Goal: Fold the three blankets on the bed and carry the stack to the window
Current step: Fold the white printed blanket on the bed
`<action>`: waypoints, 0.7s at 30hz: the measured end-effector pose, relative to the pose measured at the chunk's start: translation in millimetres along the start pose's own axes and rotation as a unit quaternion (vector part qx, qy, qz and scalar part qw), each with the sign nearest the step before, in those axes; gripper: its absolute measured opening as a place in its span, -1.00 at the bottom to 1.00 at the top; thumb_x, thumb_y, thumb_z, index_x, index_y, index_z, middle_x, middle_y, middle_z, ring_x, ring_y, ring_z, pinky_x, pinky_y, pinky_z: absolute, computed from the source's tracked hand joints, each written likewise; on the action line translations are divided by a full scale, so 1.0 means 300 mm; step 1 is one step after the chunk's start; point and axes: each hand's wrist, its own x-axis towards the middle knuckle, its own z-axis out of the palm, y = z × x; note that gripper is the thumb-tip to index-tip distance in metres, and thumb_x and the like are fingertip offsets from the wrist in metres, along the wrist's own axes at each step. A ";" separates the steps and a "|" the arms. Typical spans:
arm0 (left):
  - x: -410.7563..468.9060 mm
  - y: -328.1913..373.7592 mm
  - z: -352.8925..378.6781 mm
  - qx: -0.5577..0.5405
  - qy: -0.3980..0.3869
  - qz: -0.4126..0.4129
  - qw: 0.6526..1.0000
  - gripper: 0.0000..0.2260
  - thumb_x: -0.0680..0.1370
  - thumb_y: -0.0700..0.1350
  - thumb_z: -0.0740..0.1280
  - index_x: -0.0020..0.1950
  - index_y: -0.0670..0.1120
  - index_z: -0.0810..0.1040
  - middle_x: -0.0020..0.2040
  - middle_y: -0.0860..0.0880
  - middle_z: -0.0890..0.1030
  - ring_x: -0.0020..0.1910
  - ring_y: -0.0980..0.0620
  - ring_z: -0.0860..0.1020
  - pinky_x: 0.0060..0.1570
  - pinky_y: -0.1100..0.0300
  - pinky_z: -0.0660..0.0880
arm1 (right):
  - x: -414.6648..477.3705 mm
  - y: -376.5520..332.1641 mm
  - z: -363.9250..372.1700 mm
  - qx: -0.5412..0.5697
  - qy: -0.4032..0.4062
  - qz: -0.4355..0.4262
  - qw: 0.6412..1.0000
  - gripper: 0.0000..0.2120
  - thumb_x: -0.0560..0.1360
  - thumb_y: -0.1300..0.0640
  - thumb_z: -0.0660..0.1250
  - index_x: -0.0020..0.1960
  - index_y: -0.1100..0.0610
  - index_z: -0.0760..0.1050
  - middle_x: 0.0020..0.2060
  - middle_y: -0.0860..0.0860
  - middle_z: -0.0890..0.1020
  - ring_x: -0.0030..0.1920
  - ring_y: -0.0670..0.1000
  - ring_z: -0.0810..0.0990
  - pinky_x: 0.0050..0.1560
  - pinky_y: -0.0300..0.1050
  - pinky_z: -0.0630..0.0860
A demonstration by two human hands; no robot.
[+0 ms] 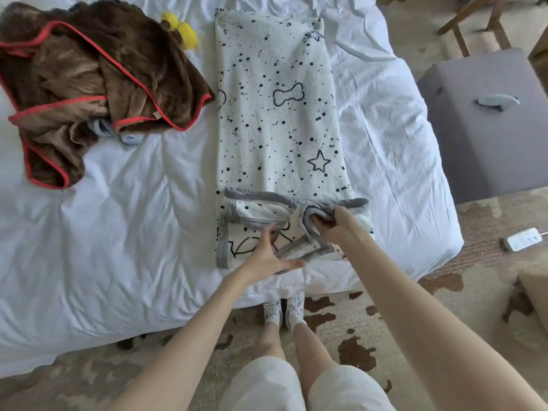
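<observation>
A white blanket (275, 114) with black dots, stars and bones lies as a long folded strip down the middle of the bed (133, 232). Its near end has a grey trim and is bunched up. My right hand (332, 226) grips that grey-trimmed edge. My left hand (267, 253) is spread open, fingers straight, touching the near folds just left of it. A brown blanket (89, 78) with red trim lies crumpled at the far left. A pale blue cloth (127, 134) peeks out from under the brown one; most of it is hidden.
A yellow soft object (184, 31) lies behind the brown blanket. A grey ottoman (489, 129) with a pale blue item stands right of the bed. A white power strip (523, 239) lies on the patterned carpet. Wooden chair legs (474, 22) are at the top right.
</observation>
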 end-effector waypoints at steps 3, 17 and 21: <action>0.044 0.024 0.094 0.131 0.019 -0.024 0.991 0.23 0.19 0.49 0.40 0.55 0.11 -0.32 0.61 -0.09 -0.02 0.57 -0.12 0.09 0.47 -0.19 0.19 | 0.008 0.015 0.024 -0.009 -0.002 -0.015 1.000 -0.70 0.60 0.36 0.08 -0.28 0.24 0.38 -0.51 0.11 0.47 -0.46 -0.01 0.39 -0.34 -0.15 0.63; 0.147 0.071 0.066 0.062 0.253 0.102 0.960 -0.90 0.56 -0.10 0.34 -0.01 -0.10 0.50 -0.27 0.01 0.54 -0.34 0.04 0.50 -0.42 0.27 0.43 | -0.013 -0.064 -0.011 -0.129 -0.104 -0.054 0.985 -0.82 0.63 0.24 0.17 0.12 0.34 0.44 -0.03 0.22 0.60 0.07 0.08 0.63 0.13 -0.05 0.54; 0.149 0.025 -0.103 -0.114 0.275 0.001 0.955 -0.66 0.57 0.00 0.37 0.23 -0.17 0.46 0.07 -0.03 0.57 -0.10 0.10 0.51 -0.21 0.34 0.43 | 0.030 -0.069 -0.060 -0.383 -0.027 -0.132 0.914 -0.79 0.60 0.22 0.24 0.18 0.31 0.45 0.21 0.27 0.55 0.11 0.16 0.60 0.11 0.03 0.59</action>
